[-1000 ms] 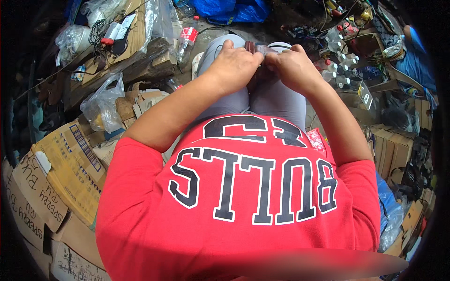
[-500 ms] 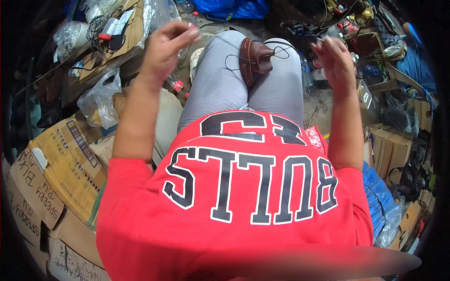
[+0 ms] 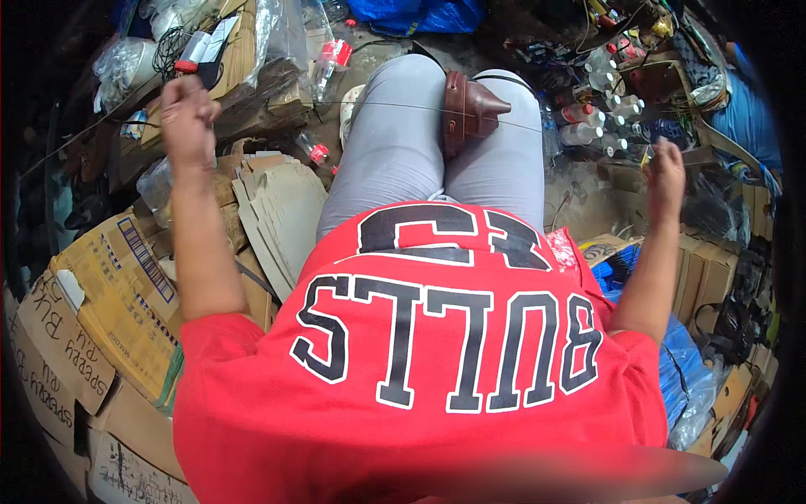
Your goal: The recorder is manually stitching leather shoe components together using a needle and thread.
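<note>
Stretching far out to each side, the left hand [image 3: 189, 122] and the right hand [image 3: 667, 172] pull away from the brown leather piece [image 3: 474, 107]. That piece sits on the person's knees, between the two legs in grey pants [image 3: 386, 151], with its pointy end facing right. A thin thread [image 3: 382, 105] now runs straight out from both sides of it. So the loose part of the thread looks used up, and the stitch seems to be pulled snug.

Half a second ago, the thread lay in floppy loops by the leather, and the hands were closer in. A second ago, both hands were together on top of the leather and hid much of it. Now neither hand touches it.

Both hands are closed, with bent fingers. They seem to grip the thread, because it is so tight, but it is too thin to see right at the fingers. The left hand is above a clear plastic bag [image 3: 155, 186]. Small bottles [image 3: 581, 134] stand to the left of the right hand.
</note>
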Motion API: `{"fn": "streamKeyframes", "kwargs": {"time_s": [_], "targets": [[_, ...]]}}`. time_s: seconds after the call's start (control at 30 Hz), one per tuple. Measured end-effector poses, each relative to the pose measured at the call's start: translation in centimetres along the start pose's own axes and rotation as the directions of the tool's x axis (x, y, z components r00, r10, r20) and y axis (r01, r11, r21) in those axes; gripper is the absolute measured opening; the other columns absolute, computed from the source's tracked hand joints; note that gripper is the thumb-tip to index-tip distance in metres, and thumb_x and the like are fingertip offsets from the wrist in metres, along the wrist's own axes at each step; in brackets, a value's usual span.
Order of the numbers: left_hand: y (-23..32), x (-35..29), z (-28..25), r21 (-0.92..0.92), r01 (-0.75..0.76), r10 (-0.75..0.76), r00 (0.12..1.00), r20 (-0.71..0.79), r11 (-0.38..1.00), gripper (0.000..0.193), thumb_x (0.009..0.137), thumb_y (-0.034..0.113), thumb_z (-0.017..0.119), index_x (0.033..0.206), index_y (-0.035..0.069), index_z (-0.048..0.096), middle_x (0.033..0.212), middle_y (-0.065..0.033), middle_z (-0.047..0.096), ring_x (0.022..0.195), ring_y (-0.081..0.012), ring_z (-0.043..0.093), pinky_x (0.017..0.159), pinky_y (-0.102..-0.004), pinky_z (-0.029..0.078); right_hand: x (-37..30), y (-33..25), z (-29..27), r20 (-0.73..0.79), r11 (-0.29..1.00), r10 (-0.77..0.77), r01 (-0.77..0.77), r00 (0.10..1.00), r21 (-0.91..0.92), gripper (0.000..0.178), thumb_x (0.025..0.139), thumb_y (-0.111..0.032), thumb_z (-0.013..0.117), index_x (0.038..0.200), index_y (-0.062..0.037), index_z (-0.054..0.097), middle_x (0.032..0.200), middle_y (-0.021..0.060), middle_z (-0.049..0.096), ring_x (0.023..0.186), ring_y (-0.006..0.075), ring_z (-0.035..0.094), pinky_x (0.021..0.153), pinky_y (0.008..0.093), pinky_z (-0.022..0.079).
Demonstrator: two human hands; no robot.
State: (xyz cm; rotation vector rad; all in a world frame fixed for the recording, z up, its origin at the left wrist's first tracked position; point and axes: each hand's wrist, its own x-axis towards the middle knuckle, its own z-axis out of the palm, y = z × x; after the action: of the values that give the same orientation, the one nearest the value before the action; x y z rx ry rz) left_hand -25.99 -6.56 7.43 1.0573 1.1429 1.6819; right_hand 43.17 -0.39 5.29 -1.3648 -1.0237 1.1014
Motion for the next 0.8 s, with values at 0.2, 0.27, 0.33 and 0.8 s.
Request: {"fn": "streamKeyframes", "kwargs": {"time_s": [0.2,0.27,0.33,0.8], "targets": [[-4.9,-1.5,14.6,0.561,0.082,-0.378,0.816,0.437,0.824,0.041,0.087,0.016,0.06,0.125,0.008,0.049,0.103,-0.0086,0.064,0.095,-0.017,0.061,0.084,-0.0278,0.046,-1.6,-0.5,17.4,0.506,0.877,0.039,0.214,0.862,-0.431,0.029,0.082,-0.028,0.071,0.098,-0.0051,0.062,0.084,-0.0019,0.058,0.075,0.0074,0.05,0.064,0.0234,0.04],[-8.0,-2.5,17.7,0.618,0.069,-0.43,0.777,0.459,0.783,0.051,0.084,0.021,0.066,0.129,0.007,0.047,0.103,-0.0133,0.065,0.096,-0.0178,0.061,0.088,-0.0313,0.045,-2.3,-1.3,21.8,0.622,0.762,0.032,0.384,0.782,-0.522,0.036,0.078,-0.026,0.074,0.101,-0.0028,0.059,0.086,0.0009,0.059,0.079,0.01,0.052,0.068,0.0253,0.042],[-8.4,-2.6,20.3,0.613,0.068,-0.439,0.76,0.479,0.787,0.054,0.081,0.015,0.069,0.129,0.006,0.047,0.094,-0.0104,0.065,0.089,-0.0162,0.061,0.081,-0.0293,0.048,-2.5,-2.3,23.6,0.652,0.586,0.062,0.501,0.756,-0.636,0.045,0.068,-0.024,0.08,0.1,-0.0032,0.057,0.081,0.007,0.059,0.076,0.0159,0.055,0.069,0.0298,0.045],[-12.3,1.9,23.8,0.603,-0.539,-0.25,0.587,0.77,0.588,0.064,0.059,0.027,0.084,0.118,0.013,0.061,0.109,-0.013,0.055,0.103,-0.0263,0.053,0.086,-0.0343,0.044,-4.3,1.5,20.8,0.533,0.668,-0.192,0.508,0.824,-0.545,0.024,0.081,-0.007,0.065,0.104,-0.0087,0.066,0.098,0.014,0.061,0.088,0.0269,0.061,0.075,0.0337,0.049]]}}
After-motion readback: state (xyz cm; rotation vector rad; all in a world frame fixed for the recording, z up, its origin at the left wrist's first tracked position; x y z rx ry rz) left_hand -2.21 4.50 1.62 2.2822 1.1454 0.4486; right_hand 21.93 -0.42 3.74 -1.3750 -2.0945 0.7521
